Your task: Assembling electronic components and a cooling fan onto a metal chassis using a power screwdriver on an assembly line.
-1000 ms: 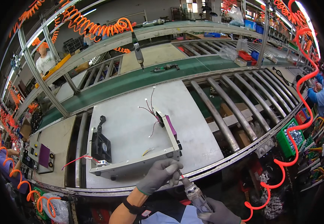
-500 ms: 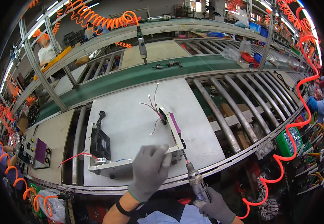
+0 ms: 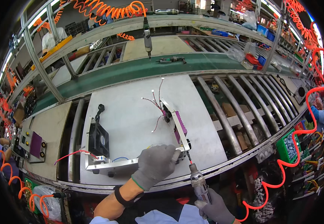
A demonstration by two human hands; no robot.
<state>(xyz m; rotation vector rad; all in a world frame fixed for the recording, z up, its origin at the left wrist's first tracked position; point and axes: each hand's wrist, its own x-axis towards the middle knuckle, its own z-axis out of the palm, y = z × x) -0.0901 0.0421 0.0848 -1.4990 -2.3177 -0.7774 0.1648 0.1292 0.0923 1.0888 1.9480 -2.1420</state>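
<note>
A white metal chassis frame (image 3: 123,164) rests on the pale board, with a black fan (image 3: 99,140) on its left side. On its right side is a purple finned part (image 3: 180,128), with thin wires ending in white plugs beside it. My left hand (image 3: 155,164), in a grey glove, is closed over the frame's near edge by the right corner. My right hand (image 3: 216,207), also gloved, grips a pneumatic screwdriver (image 3: 199,183) pointing up and away. Its bit reaches the outside of that corner, close to a small black part; whether it touches a screw I cannot tell.
The board (image 3: 203,149) lies on a roller conveyor (image 3: 236,112). Beyond runs a green belt (image 3: 121,71) with another driver lying on it. A second screwdriver (image 3: 147,39) hangs overhead. Right are a green bin (image 3: 288,147) of small parts and a red coiled hose (image 3: 266,183).
The chassis's right corner has shifted slightly right in view, and my left hand has moved right along the edge. The screwdriver stays in my right hand, its bit still by the corner.
</note>
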